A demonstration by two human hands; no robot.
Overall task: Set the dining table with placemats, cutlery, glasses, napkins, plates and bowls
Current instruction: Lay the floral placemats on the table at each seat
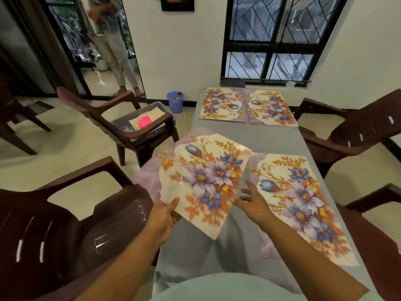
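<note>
Your left hand (161,216) grips a floral placemat (204,181) over the grey counter (277,140) (3 mats lie flat); right hand (252,202) fingers spread, holding nothing. Brown chairs (355,131) around.

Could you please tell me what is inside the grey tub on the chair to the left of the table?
The grey tub on the brown chair shows a cream card or mat with a bright pink round patch on top, and floral print beside it. Whatever lies beneath is covered.
</note>
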